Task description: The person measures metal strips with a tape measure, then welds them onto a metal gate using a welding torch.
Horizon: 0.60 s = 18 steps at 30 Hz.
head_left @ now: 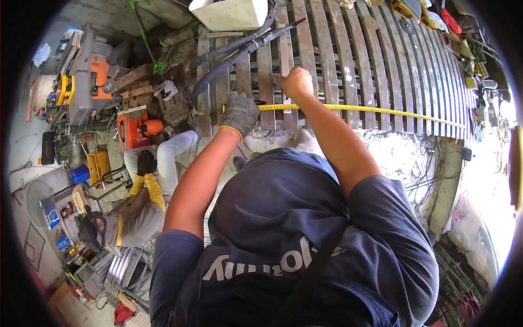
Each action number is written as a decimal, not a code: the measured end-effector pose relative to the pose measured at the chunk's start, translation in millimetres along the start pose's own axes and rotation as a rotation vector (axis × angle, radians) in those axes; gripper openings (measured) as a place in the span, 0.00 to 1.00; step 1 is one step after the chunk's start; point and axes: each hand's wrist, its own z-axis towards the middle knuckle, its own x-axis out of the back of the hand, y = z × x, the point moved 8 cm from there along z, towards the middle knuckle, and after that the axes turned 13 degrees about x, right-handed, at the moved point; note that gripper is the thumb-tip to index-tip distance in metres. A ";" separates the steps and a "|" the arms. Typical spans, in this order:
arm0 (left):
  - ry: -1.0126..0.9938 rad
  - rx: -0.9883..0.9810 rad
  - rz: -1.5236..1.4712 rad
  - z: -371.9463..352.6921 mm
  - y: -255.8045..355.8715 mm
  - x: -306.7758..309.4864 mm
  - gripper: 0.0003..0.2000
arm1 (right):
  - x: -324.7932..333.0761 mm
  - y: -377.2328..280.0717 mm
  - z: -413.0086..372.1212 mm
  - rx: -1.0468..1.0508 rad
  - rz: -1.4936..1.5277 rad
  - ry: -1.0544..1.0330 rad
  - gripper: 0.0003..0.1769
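My left hand (241, 113), in a grey knit glove with a yellow cuff, is closed around one end of a yellow tape measure (370, 110). The blade stretches to the right across the slatted metal table (327, 49), near its front edge. My bare right hand (297, 83) is closed just above the tape, beside a lighter flat metal strip (284, 52). Whatever its fingers grip, if anything, is hidden. Dark hose-like strips (239, 52) lie across the slats, up and left of my hands.
A white bin (229, 13) stands at the table's back left. Left of me, a person in yellow sleeves (155, 191) bends low near an orange machine (133, 128). Tools and cloths clutter the table's far right end. Metal frames (122, 270) lie at the lower left.
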 end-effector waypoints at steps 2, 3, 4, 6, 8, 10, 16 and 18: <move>0.034 0.007 -0.013 1.5 -0.7 -3.3 0.11 | 0.9 1.0 3.5 0.006 0.008 -0.003 0.24; 0.050 0.010 -0.019 1.1 -1.1 -2.6 0.11 | 0.5 2.2 6.4 0.011 0.013 -0.007 0.24; 0.058 0.004 -0.033 0.3 -1.0 -2.8 0.11 | -1.0 3.2 8.3 0.015 0.019 -0.013 0.24; 0.073 -0.010 -0.061 -1.6 -1.9 -1.0 0.11 | -4.4 4.6 11.2 0.033 0.001 0.026 0.25; 0.004 0.010 -0.065 -1.1 -2.4 -2.6 0.12 | -6.8 10.7 11.1 0.036 -0.008 0.053 0.25; -0.035 0.023 -0.074 1.3 -2.8 -4.4 0.14 | -3.0 15.6 9.0 0.027 -0.007 0.075 0.25; 0.003 0.027 -0.054 2.1 -1.7 -4.0 0.13 | -2.4 17.6 11.3 0.049 -0.012 0.051 0.26; 0.045 0.011 -0.024 1.0 -1.4 -4.4 0.11 | -4.4 16.3 5.1 0.039 -0.022 0.048 0.26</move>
